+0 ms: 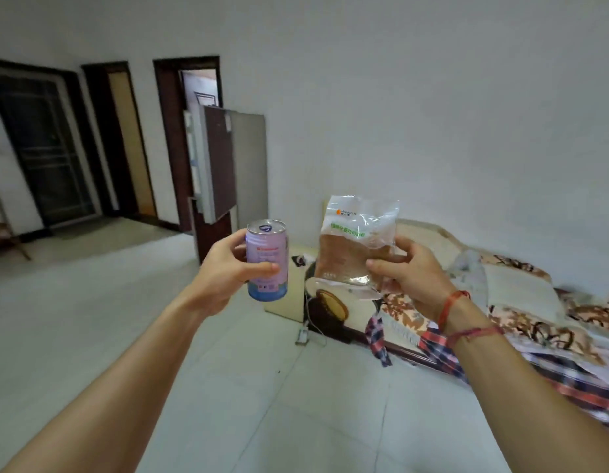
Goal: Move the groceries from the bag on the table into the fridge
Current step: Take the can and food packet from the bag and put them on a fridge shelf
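Underfoot, a pale grey tiled floor (pixel 125 336) spreads below both outstretched forearms and runs to plain white walls (pixel 432 97) beyond the hands. The left hand (pixel 224 271) grips a lilac and blue drink can with a silver pull-tab lid (pixel 266 259), held upright, fingers curled behind it and the thumb laid across its front. The right hand (pixel 412 271) pinches a clear plastic packet of brown sliced bread with green print (pixel 354 240) by its lower right side, thumb in front and fingers behind; the packet stands upright, just beside the can but apart from it. Two red string bracelets (pixel 453 302) circle the right wrist.

Beyond and above the left hand stands a tall fridge with a grey side and brown doors (pixel 217 165); its upper door hangs open, showing white door shelves edge-on. It is well apart from both hands, with bare floor between. Left of the fridge, three dark-framed doorways (pixel 119 138) line the far wall, and a wooden chair (pixel 2 233) sits at the far left edge.

Behind and below the right hand lies a low bed covered with a cream and brown flowered blanket (pixel 518 295), on which a red, white and navy plaid cloth (pixel 439 349) trails under the right forearm. Between the hands, lower down, a small cream cabinet (pixel 289 295) stands against the bed's end, with a white power strip (pixel 301 334) on the tiles beside it.
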### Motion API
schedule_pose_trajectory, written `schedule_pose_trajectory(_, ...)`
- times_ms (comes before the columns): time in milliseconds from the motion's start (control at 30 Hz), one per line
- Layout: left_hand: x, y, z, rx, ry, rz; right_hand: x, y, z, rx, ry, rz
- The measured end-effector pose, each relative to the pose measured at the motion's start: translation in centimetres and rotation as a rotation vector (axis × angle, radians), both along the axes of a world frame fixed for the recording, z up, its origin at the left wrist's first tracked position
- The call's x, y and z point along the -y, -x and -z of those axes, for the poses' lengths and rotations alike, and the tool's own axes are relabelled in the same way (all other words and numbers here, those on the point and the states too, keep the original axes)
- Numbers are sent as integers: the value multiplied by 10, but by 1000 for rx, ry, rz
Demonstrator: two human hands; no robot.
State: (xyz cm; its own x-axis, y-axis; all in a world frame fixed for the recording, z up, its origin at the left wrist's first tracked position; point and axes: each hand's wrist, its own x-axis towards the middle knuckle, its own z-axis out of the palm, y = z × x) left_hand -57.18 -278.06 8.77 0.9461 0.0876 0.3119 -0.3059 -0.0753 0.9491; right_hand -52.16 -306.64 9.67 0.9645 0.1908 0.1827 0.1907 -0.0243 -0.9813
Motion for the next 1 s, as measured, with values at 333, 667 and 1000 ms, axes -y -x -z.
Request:
schedule_pose_trajectory(333,-116,76,2,5,18,-293,-133,2,7,43,58,-258)
schedule_pose_trajectory(667,-179,130,3,-13,3,-402,-224,22,15,68,49,-396)
schedule_pose_trajectory(1000,-207,141,10,-14,-14,-430,-257,28,15,74,45,-431)
